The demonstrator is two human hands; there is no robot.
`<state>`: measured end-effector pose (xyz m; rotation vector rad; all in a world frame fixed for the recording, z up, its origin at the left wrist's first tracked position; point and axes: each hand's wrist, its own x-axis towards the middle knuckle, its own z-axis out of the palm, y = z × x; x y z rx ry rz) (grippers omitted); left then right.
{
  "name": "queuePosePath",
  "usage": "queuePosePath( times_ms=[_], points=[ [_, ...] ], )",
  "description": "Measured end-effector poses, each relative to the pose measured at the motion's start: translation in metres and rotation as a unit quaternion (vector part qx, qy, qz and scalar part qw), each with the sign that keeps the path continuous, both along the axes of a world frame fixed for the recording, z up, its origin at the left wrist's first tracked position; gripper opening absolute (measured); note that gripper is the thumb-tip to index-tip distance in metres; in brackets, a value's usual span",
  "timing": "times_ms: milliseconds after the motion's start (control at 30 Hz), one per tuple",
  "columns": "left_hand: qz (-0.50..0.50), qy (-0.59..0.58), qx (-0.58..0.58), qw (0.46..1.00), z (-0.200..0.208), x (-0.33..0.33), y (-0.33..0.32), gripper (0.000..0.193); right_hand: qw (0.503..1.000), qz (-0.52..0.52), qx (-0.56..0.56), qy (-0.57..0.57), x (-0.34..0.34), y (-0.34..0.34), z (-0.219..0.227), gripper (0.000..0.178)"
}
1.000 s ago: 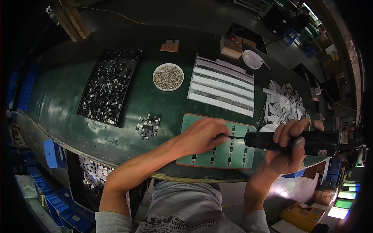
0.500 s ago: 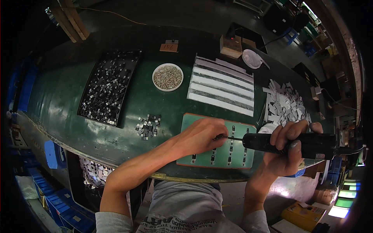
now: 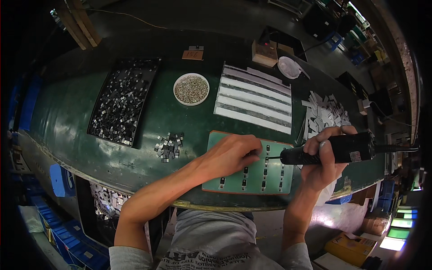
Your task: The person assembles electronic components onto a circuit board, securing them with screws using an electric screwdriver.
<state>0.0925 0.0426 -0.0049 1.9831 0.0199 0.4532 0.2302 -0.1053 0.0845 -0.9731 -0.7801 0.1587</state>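
Note:
My right hand (image 3: 325, 155) is wrapped round a black electric screwdriver (image 3: 348, 148), held nearly level with its thin bit pointing left. The bit's tip is over a green board (image 3: 210, 177) with an orange edge, close to the fingers of my left hand (image 3: 234, 153). That hand is curled over the board's upper left part, thumb and fingers bent together; whatever they hold is hidden. Several small black components (image 3: 265, 173) with metal tabs stand in columns on the board.
Left of the board lies a small pile of components (image 3: 168, 148); farther left is a black tray (image 3: 146, 101) full of them. Behind sit a white bowl (image 3: 191, 104) of small metal screws and a panel of white strips (image 3: 254, 100). Grey-white pieces (image 3: 321, 112) are heaped at right.
The screwdriver has shifted slightly left and up, and my right hand's grip has turned a little. The dark piece seen earlier at my left fingertips is no longer visible there.

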Motion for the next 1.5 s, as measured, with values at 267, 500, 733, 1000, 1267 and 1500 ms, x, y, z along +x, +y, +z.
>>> queuePosePath(
  times_ms=[267,500,733,1000,1267,1500],
  points=[
    [-0.010,-0.020,0.013,1.000,-0.005,0.002,-0.005,0.015,1.000,0.001,-0.030,-0.005,-0.002,0.007,-0.001,0.058],
    [-0.017,-0.035,0.067,0.997,-0.002,0.001,-0.007,0.017,0.998,0.006,-0.070,0.006,-0.005,0.009,-0.003,0.058],
    [0.005,-0.039,0.070,0.997,-0.002,0.001,-0.010,0.023,0.994,-0.005,-0.081,-0.074,-0.001,0.002,-0.011,0.059],
    [-0.008,-0.056,0.077,0.995,-0.004,0.002,-0.009,0.028,0.997,0.023,0.070,-0.028,-0.007,-0.019,0.009,0.058],
    [-0.026,-0.063,0.074,0.995,-0.002,0.002,-0.007,0.031,0.993,0.061,0.083,-0.058,-0.008,-0.018,0.007,0.052],
    [-0.051,-0.015,0.035,0.998,-0.001,-0.001,-0.008,0.035,0.992,0.070,0.086,-0.054,-0.013,-0.017,0.009,0.049]
  ],
)
